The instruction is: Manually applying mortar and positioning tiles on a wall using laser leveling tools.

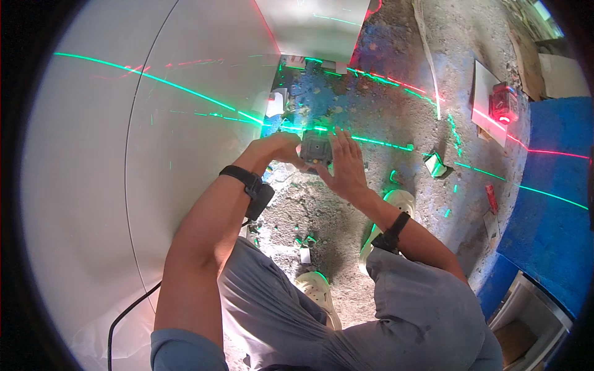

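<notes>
A small dark laser level point(317, 149) with a yellow button stands low over the floor between my hands, and bright green lines spread from around it. My left hand point(279, 149) is closed at its left side, the thumb near its lower edge and some fingertips hidden. Along the right side lies my right hand point(348, 168), fingers long and straight and the thumb across the lower corner, so the device sits between thumb and fingers. Whether its base touches the floor I cannot tell.
A glossy white panel point(80, 161) rises along the left. At right, a red-lit laser level point(504, 104) rests by a white board point(484, 93). Nearby lie a small white block point(435, 165) and a red object point(491, 198). A blue surface point(550, 179) borders the rough floor; a black cable point(124, 313) runs lower left.
</notes>
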The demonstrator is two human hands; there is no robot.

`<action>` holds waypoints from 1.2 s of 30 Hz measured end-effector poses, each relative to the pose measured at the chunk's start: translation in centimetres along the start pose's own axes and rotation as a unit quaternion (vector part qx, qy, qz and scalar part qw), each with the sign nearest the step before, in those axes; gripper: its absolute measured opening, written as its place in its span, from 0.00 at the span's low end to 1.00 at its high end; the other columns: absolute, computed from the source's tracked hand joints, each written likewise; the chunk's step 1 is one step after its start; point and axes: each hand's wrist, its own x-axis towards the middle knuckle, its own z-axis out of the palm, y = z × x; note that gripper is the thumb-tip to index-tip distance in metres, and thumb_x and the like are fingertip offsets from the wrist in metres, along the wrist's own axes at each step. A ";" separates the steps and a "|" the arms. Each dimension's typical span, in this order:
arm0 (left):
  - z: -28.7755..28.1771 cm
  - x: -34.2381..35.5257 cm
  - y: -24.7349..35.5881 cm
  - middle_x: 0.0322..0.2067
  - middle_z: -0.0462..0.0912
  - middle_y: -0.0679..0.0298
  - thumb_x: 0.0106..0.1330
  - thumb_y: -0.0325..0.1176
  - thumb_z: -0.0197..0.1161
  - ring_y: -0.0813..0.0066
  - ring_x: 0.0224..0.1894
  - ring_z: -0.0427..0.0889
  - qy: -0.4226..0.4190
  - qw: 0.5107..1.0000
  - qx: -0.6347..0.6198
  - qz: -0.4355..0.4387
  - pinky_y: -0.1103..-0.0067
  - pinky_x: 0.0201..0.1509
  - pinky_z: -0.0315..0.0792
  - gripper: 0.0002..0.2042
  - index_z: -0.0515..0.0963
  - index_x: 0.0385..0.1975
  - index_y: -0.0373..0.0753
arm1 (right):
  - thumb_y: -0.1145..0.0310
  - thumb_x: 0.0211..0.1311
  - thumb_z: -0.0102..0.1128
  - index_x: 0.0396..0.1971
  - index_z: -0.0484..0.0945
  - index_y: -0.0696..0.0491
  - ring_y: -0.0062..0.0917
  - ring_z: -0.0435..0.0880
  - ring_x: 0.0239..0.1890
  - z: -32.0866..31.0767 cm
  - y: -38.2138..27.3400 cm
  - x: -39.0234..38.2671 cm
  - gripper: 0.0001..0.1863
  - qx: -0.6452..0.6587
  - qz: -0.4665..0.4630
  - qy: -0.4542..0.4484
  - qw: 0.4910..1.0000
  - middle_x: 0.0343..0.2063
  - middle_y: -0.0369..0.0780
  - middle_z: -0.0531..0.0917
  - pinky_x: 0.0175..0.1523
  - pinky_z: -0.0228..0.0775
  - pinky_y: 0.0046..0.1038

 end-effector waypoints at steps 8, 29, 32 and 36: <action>-0.4 -0.2 0.3 0.36 0.85 0.49 0.43 0.49 0.75 0.52 0.41 0.83 -0.016 1.000 0.009 0.015 0.64 0.45 0.75 0.28 0.83 0.41 0.36 | 0.57 0.48 0.69 0.59 0.68 0.44 0.47 0.56 0.70 -1.6 0.2 -0.8 0.35 -0.094 -0.197 -0.078 0.973 0.65 0.46 0.62 0.71 0.47 0.52; 0.2 0.2 -1.3 0.49 0.80 0.42 0.43 0.49 0.78 0.52 0.52 0.80 -0.011 0.996 -0.087 -0.007 0.64 0.55 0.73 0.49 0.63 0.64 0.30 | 0.59 0.53 0.67 0.59 0.65 0.56 0.44 0.76 0.51 -1.9 4.0 -4.5 0.35 0.031 0.039 -0.062 0.997 0.47 0.49 0.76 0.55 0.69 0.40; 0.1 0.0 -1.1 0.48 0.80 0.43 0.42 0.49 0.78 0.52 0.50 0.81 -0.003 0.996 -0.084 -0.004 0.64 0.54 0.74 0.49 0.63 0.63 0.29 | 0.60 0.55 0.66 0.62 0.64 0.53 0.41 0.81 0.39 -2.6 3.4 -4.4 0.35 0.000 -0.043 -0.116 0.992 0.37 0.45 0.79 0.44 0.74 0.39; -0.2 -0.3 -0.6 0.47 0.81 0.44 0.41 0.50 0.78 0.53 0.49 0.82 0.001 0.998 -0.058 0.000 0.64 0.53 0.75 0.49 0.63 0.63 0.31 | 0.63 0.55 0.64 0.67 0.59 0.51 0.36 0.82 0.24 -2.8 1.5 -4.1 0.39 -0.068 -0.154 -0.184 0.968 0.25 0.38 0.79 0.31 0.76 0.36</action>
